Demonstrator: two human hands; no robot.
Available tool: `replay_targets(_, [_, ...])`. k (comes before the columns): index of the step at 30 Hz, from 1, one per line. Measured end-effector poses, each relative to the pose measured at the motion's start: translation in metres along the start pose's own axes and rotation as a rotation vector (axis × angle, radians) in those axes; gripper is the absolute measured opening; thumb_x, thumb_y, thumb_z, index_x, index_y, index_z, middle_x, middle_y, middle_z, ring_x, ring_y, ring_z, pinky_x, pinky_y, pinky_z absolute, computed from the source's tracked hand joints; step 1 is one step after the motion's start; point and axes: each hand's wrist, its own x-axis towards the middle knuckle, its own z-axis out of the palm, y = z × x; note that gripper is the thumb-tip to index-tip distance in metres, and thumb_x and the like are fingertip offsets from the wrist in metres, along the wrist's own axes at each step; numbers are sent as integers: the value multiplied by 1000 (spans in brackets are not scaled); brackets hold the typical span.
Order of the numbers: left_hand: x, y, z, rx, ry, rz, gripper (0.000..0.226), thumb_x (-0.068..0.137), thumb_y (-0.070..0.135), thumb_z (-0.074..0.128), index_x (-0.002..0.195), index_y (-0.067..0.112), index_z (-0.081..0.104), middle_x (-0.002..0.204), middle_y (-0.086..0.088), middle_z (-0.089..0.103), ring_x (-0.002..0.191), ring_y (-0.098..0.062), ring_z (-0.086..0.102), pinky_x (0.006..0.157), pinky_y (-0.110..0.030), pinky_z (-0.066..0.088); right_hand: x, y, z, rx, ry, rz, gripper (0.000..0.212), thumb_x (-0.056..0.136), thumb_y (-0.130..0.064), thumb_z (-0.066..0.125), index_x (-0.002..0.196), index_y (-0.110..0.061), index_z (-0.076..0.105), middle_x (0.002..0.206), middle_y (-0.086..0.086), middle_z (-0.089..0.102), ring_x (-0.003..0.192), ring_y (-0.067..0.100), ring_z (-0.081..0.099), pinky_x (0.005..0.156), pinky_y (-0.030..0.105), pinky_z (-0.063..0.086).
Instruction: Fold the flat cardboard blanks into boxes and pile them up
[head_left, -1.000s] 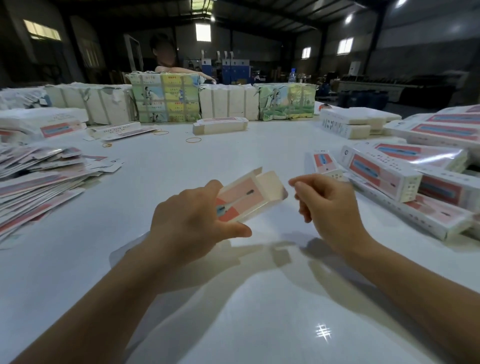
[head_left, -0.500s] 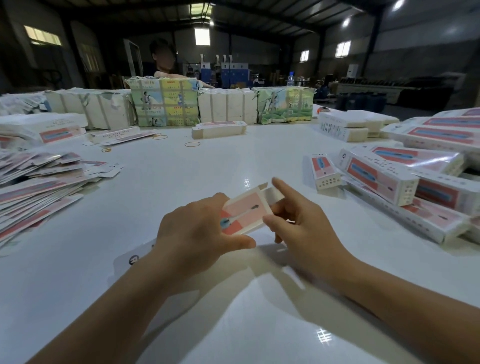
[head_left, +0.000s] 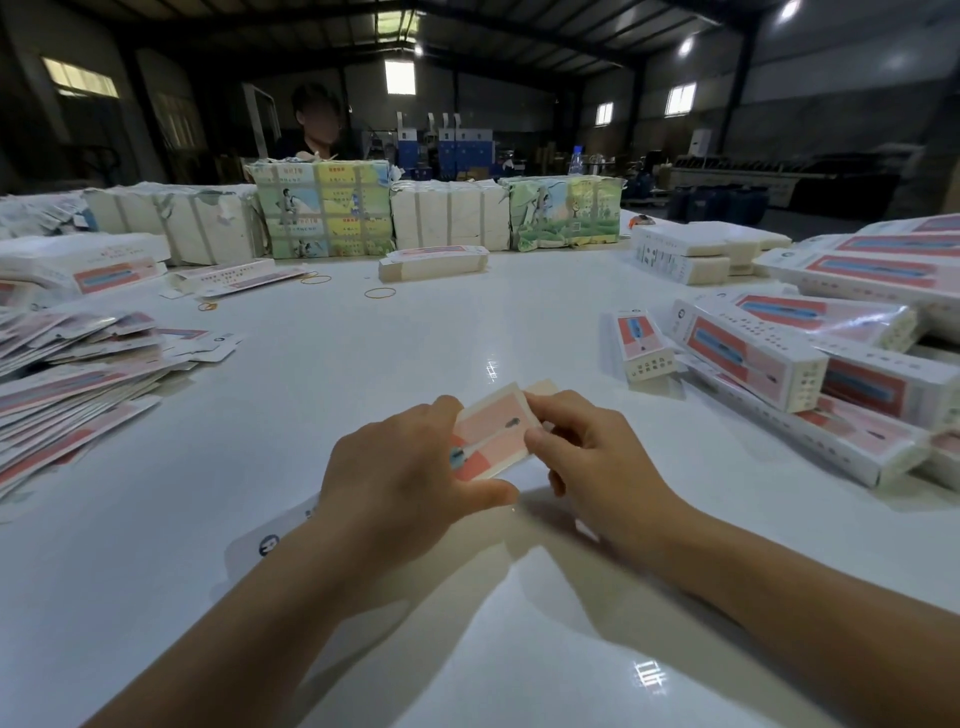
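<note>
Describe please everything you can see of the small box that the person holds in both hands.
The small box looks like thin printed cardboard: a pink face with a pale border and a picture of a thin tool with a blue end. A plain beige flap shows at its far end. It is held tilted above the white table. The left hand grips its near end, thumb below it. The right hand pinches its right edge. Its underside is hidden.
</note>
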Motion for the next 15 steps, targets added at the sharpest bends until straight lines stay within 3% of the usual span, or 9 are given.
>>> replay_targets(2, [1,0,-1,-10,6,-9,66,67,80,52,113,34,43,108,12,58,62,-7,45,54,-17,41,0,-1,0,-88,-22,-46,43,93,-9,51,93,-51,61,95,-10,52,79,-2,49,76,16,40])
replay_targets(4, [1,-1,-3,-38,3,-28,63,67,79,52,110,34,43,102,13,55,60,-4,44,55,-17,41,1,-3,-4,-294,53,-78,36,91,-24,59,118,-46,53,112,-14,39,92,-6,44,88,16,41])
replay_targets(6, [1,-1,-6,-73,5,-43,58,66,79,51,105,37,39,94,17,47,59,-4,46,54,-17,42,4,-2,-8,-400,178,-49,74,82,-36,71,143,-41,28,129,-18,26,116,3,36,99,24,37])
replay_targets(7, [1,0,-7,-87,15,-43,56,66,79,51,102,39,37,91,19,43,59,-5,47,54,-17,42,7,0,-10,-297,204,41,92,76,-36,76,147,-41,17,136,-19,24,124,9,34,100,30,38])
replay_targets(9, [-1,3,-7,-96,35,-32,59,65,81,49,104,38,40,91,19,46,64,-6,50,58,-22,48,10,-3,-10,297,119,316,104,68,-16,80,147,-37,15,137,-4,43,123,21,48,92,39,47])
replay_targets(11, [-2,9,-6,-84,36,-17,68,63,84,44,109,34,44,92,16,50,68,-7,52,63,-25,52,12,-4,-10,883,-42,464,74,65,0,70,134,-11,43,114,14,65,102,29,65,82,40,56])
replay_targets(12, [-2,11,-5,-74,34,-12,67,65,83,44,110,33,44,92,16,50,68,-7,51,63,-24,51,12,-4,-10,937,-62,465,53,67,3,66,118,-2,53,103,18,68,93,31,68,75,36,59])
replay_targets(15, [-1,13,-4,-102,36,-14,60,68,80,46,104,33,41,89,16,50,70,-7,53,62,-24,50,7,-5,-8,616,22,269,18,83,6,59,94,-7,65,89,15,71,82,26,71,69,28,58])
